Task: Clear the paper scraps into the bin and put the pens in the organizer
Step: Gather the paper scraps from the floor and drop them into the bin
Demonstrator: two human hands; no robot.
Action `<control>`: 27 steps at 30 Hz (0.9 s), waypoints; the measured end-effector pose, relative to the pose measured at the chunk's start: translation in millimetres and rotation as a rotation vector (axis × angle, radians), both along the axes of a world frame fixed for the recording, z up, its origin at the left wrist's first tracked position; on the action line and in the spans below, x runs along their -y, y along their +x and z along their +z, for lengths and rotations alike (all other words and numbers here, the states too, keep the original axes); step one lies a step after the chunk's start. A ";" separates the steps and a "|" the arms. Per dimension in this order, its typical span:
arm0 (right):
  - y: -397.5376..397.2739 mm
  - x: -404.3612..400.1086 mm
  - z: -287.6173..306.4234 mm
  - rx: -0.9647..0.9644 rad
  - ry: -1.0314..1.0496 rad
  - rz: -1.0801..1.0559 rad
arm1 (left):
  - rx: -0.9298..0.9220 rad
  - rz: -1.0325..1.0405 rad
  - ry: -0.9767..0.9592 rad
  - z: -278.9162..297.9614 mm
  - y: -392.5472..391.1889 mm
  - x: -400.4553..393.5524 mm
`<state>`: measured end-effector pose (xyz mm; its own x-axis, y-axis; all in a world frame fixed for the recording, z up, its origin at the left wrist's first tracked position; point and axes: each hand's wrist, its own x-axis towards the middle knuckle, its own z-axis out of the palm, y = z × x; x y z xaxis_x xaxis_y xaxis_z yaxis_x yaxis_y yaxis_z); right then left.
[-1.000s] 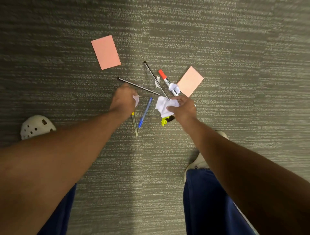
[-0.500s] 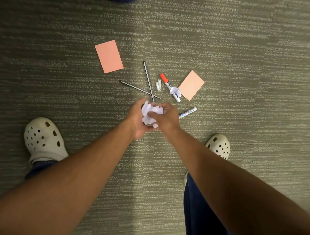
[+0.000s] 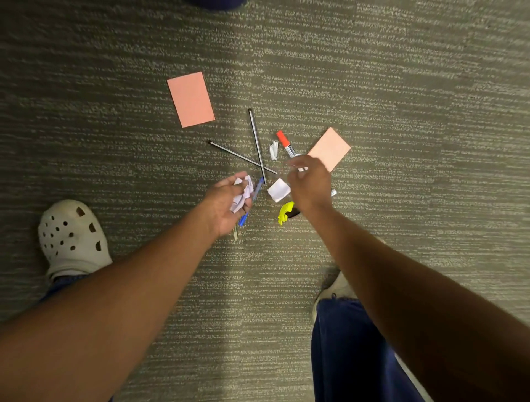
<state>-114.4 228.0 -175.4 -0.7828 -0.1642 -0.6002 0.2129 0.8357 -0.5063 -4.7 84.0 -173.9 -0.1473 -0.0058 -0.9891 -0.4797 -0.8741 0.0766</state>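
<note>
My left hand (image 3: 226,203) cups a wad of crumpled white paper (image 3: 242,193) above a blue pen (image 3: 252,201) on the carpet. My right hand (image 3: 309,183) hovers with fingers spread over the lower end of an orange-capped marker (image 3: 286,145), holding nothing. Between my hands lies a white paper scrap (image 3: 278,190). A yellow crumpled scrap (image 3: 285,212) sits just below it. Another small white scrap (image 3: 274,150) rests beside the marker. Two thin dark pens (image 3: 256,143) lie crossed. Two pink paper sheets lie flat, one at upper left (image 3: 190,99) and one at right (image 3: 332,146).
Grey striped carpet (image 3: 401,86) covers the whole floor. My white clog (image 3: 71,238) is at the left, and my other shoe (image 3: 338,287) shows beside the blue trouser leg (image 3: 350,353). A dark blue object (image 3: 218,3) peeks in at the top edge. No bin or organizer is visible.
My hands met over the white paper wad, then parted. The left hand now keeps the wad alone, and the right hand has moved right and up toward the marker.
</note>
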 end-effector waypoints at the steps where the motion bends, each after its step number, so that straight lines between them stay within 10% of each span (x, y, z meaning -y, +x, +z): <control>1: -9.3 -4.6 -3.3 -0.076 0.061 0.086 | -0.029 -0.002 0.017 0.5 1.1 1.9; 5: -35.4 -10.2 -20.8 -0.118 0.220 0.403 | -0.112 -0.021 0.054 2.0 5.9 9.0; 14: -39.0 -12.1 -20.3 -0.222 0.125 0.231 | -0.178 0.011 0.082 5.0 15.1 21.6; 21: -48.0 33.6 -18.0 -0.168 0.067 0.854 | -0.202 0.088 0.108 5.6 12.5 28.0; 27: -42.8 47.8 -23.6 -0.170 0.169 0.978 | -0.279 0.094 0.098 4.7 14.9 34.9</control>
<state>-157.2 180.1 -199.0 -0.4267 -0.7039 -0.5679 -0.6693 0.6681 -0.3252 10.1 49.1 -169.2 -0.4166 0.0610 -0.9070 -0.3687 -0.9233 0.1072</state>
